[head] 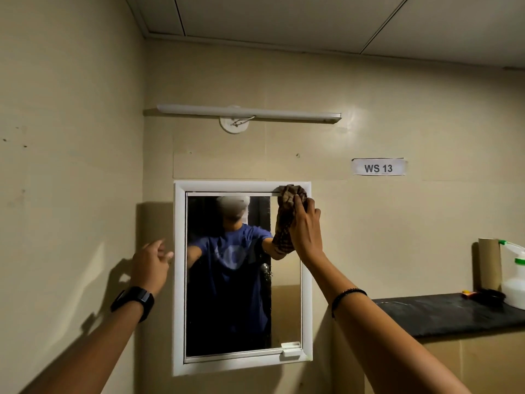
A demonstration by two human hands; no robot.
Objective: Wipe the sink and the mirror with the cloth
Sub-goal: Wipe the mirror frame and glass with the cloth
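Observation:
A white-framed mirror [287, 308] hangs on the beige wall at the centre of the head view. My right hand [305, 226] presses a brown checked cloth [288, 206] against the mirror's top right corner, partly over the frame. My left hand [154, 263] floats just left of the mirror frame, fingers loosely apart, holding nothing; a black watch sits on that wrist. The glass reflects a person in a blue shirt. The sink is out of view.
A black shelf [443, 314] juts from the wall at the right, carrying a white spray bottle with a green trigger [514, 282], a cardboard tube [489, 264] and a small dark object. A tube light [250, 112] is mounted above the mirror, beside a "WS 13" label [378, 167].

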